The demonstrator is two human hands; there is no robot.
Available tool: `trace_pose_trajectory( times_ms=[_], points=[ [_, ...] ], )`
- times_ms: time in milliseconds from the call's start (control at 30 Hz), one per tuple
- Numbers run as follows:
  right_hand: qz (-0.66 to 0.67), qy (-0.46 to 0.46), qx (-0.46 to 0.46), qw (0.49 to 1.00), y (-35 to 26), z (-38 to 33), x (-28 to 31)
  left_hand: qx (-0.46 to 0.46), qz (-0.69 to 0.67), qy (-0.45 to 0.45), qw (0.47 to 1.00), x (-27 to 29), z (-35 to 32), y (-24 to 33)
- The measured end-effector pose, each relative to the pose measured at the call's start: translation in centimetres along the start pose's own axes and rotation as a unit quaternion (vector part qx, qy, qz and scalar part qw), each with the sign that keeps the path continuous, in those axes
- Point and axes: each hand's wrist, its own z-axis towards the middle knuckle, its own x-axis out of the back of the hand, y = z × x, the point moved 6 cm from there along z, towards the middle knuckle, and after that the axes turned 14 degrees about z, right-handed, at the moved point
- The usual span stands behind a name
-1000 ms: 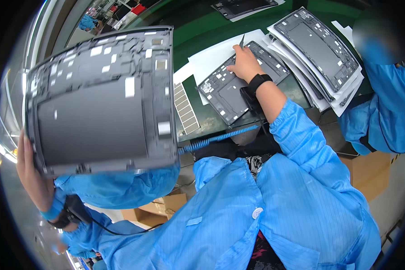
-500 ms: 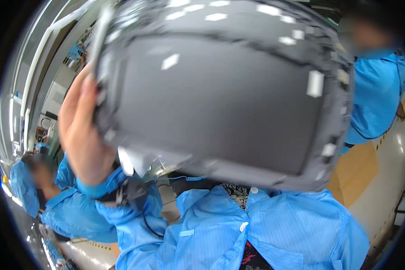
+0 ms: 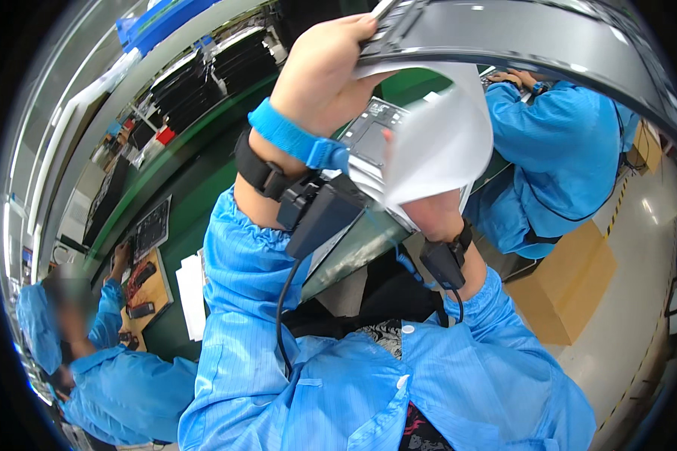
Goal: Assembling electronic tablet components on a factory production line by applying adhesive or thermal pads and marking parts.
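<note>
A black flat frame-like panel (image 3: pixel 496 37) is raised and tilted at the top right, partly outside the picture. My left hand (image 3: pixel 327 79) is closed on its left edge. Under the panel hangs a curled white sheet (image 3: pixel 447 143), blurred, its upper edge close against the panel. My right hand (image 3: pixel 432 214) is behind this sheet; the sheet hides most of its fingers, and only a reddish fingertip shows at the sheet's left side. Beneath both hands, another dark panel (image 3: pixel 372 131) lies on the green table with white sheets by it.
Stacks of black panels (image 3: pixel 241 64) stand at the back left. A co-worker in blue (image 3: pixel 109 391) sits at left, beside white paper (image 3: pixel 192 293) on the green bench. Another blue-clad worker (image 3: pixel 557 158) is at right, near a cardboard box (image 3: pixel 564 282). Cables hang from my wrist devices (image 3: pixel 327 214).
The panel has moved up and right, from facing me to tilted edge-on. My left hand rose with it. My right hand and the white sheet have come into clear view, along with the table.
</note>
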Motion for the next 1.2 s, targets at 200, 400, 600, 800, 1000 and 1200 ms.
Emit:
trace_pose_trajectory(
  times_ms=[200, 400, 600, 800, 1000, 1200],
  points=[
    [-0.067, -0.135, -0.001, 0.989, -8.3, -4.0, -1.4, 0.224, -0.316, 0.025, 0.922, 0.9, -1.7, -6.4],
    [-0.254, 0.139, 0.159, 0.944, -14.1, -4.9, -0.9, 0.236, -0.151, 0.06, 0.958, -1.7, -5.7, -17.9],
    [-0.663, 0.181, 0.297, 0.663, -17.3, -2.3, 3.7, 0.238, 0.093, 0.015, 0.967, -6.6, -7.7, -28.1],
    [-0.803, 0.231, 0.338, 0.433, -13.0, -3.1, 3.8, 0.204, 0.346, -0.009, 0.916, -6.6, -9.0, -28.5],
    [-0.886, 0.19, 0.327, 0.267, -12.4, -2.7, 4.6, 0.207, 0.409, 0.084, 0.885, -5.1, -10.1, -25.5],
    [-0.866, 0.199, 0.34, 0.308, -13.2, -4.4, 2.5, 0.327, 0.314, -0.026, 0.891, 6.3, -20.8, -10.8]
  ],
)
